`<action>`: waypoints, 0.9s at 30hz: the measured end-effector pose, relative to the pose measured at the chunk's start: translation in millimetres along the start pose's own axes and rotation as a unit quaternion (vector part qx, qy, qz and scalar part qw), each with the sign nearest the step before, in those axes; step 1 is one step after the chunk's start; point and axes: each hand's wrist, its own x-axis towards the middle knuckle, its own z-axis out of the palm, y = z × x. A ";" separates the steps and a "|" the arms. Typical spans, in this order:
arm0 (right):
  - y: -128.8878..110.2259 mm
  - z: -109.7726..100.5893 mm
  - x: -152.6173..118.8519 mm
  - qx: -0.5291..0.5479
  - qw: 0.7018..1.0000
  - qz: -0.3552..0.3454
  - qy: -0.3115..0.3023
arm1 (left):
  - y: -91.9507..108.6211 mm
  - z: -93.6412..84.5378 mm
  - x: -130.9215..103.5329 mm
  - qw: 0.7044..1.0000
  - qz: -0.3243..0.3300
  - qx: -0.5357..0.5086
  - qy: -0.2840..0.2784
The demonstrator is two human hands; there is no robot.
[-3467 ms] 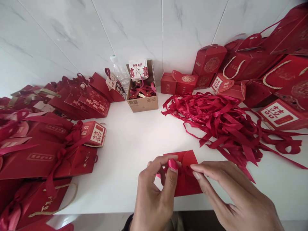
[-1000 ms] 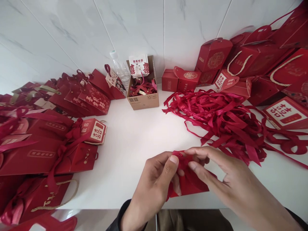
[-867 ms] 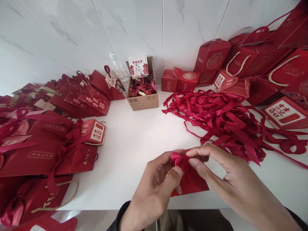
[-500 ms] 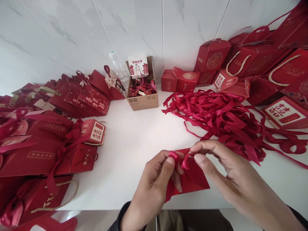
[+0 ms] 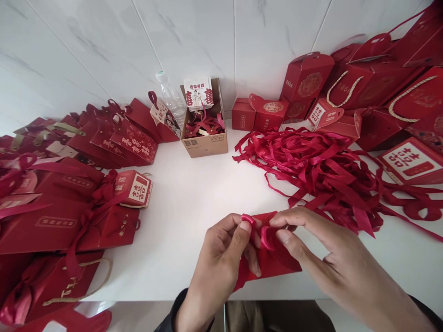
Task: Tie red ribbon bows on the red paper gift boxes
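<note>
A red box (image 5: pixel 285 260) lies near the front edge of the white table, partly covered by both hands. Above it, my left hand (image 5: pixel 230 253) pinches a loop of the red ribbon (image 5: pixel 248 220) between thumb and fingers. My right hand (image 5: pixel 308 240) is just to the right, thumb and index finger close around another part of this ribbon; the contact at the fingertips is partly hidden. A tangled pile of loose red ribbons (image 5: pixel 311 166) lies behind my right hand.
At the back stands a cardboard box (image 5: pixel 206 145) with ribbon pieces and white cards, beside a clear plastic bottle (image 5: pixel 171 99). Red gift boxes (image 5: pixel 65 226) crowd the left side. More red boxes (image 5: pixel 308 78) are stacked at the back right.
My right hand's fingertips have moved slightly down and in toward the ribbon loop. My left hand keeps its pinch with little movement. The view has shifted slightly.
</note>
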 end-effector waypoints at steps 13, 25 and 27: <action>5.8 4.1 -4.3 -0.059 0.997 -0.059 -0.001 | 3.7 0.8 -2.4 1.000 0.007 -0.027 0.003; 4.8 3.5 -6.0 -0.054 0.995 -0.066 0.051 | -0.7 0.4 -4.1 0.998 0.027 -0.060 0.007; 5.0 2.8 -7.6 -0.058 0.995 -0.053 0.061 | -1.1 0.3 -3.7 0.997 0.026 -0.066 0.010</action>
